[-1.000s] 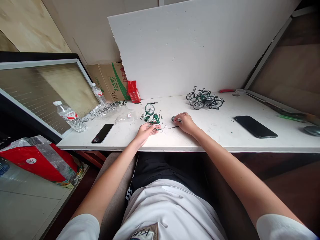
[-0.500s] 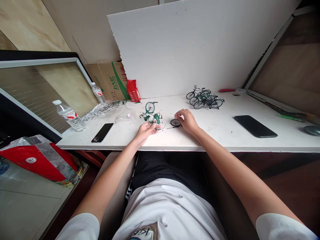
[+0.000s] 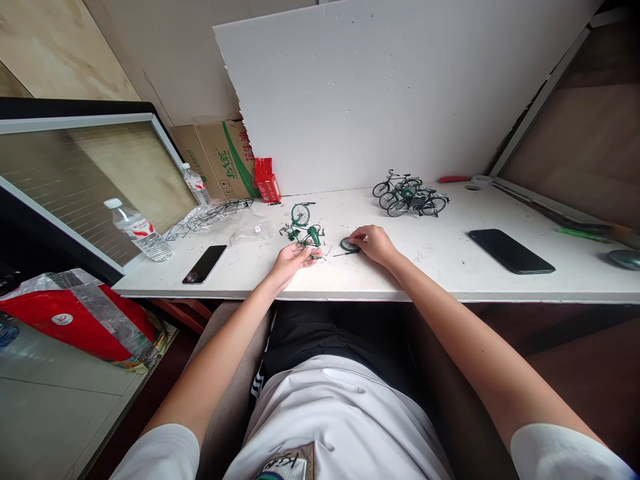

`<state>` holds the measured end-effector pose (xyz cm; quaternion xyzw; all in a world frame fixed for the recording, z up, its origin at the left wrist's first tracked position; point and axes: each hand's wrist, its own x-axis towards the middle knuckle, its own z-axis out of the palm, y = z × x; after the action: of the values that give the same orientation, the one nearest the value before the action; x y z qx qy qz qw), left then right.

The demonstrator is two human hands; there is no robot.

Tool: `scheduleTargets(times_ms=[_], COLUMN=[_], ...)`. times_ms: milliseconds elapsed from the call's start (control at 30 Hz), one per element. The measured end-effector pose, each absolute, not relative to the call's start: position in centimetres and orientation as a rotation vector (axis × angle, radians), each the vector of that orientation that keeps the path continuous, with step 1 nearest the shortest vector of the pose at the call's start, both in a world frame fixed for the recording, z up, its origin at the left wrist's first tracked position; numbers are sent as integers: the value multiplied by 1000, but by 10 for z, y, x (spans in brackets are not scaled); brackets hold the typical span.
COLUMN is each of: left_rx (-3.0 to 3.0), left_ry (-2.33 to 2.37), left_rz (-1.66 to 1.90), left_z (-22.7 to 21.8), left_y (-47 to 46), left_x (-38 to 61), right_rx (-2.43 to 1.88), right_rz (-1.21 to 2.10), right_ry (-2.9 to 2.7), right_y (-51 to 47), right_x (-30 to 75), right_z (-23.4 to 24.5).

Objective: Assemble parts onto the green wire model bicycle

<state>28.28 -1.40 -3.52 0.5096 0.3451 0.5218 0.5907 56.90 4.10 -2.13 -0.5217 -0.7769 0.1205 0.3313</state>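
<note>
My left hand (image 3: pixel 293 265) is closed on a green toy bicycle frame (image 3: pixel 314 237) near the front of the desk. Small dark parts cluster at the frame's left side. Behind it a green-rimmed wheel (image 3: pixel 301 215) lies beside a thin dark piece (image 3: pixel 303 203). To the right, my right hand (image 3: pixel 374 243) has thumb and fingertips pinched together at the right edge of a small spoked wheel (image 3: pixel 347 244), which its fingers partly cover. A thin dark rod (image 3: pixel 345 253) lies just in front of that wheel.
Several assembled toy bicycles (image 3: pixel 410 195) stand at the back right. Phones lie left (image 3: pixel 205 264) and right (image 3: pixel 511 251). Water bottles (image 3: pixel 143 232), loose black parts (image 3: pixel 215 217), a plastic bag (image 3: pixel 250 230) and a red box (image 3: pixel 267 180) occupy the left side.
My right hand has come down onto the spoked wheel, its fingers now pinched at the edge. My left hand and the green frame stay nearly still.
</note>
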Motion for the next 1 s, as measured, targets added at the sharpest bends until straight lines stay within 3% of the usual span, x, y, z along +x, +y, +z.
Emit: scheduleTargets(times_ms=[1000], left_rx=[1171], left_ry=[815], left_rz=[1210], left_z=[-31], left_y=[-17], left_x=[284], right_rx=[-1411], right_rz=[260], right_ry=[-2213], right_y=[41], right_x=[577], right_z=[-12])
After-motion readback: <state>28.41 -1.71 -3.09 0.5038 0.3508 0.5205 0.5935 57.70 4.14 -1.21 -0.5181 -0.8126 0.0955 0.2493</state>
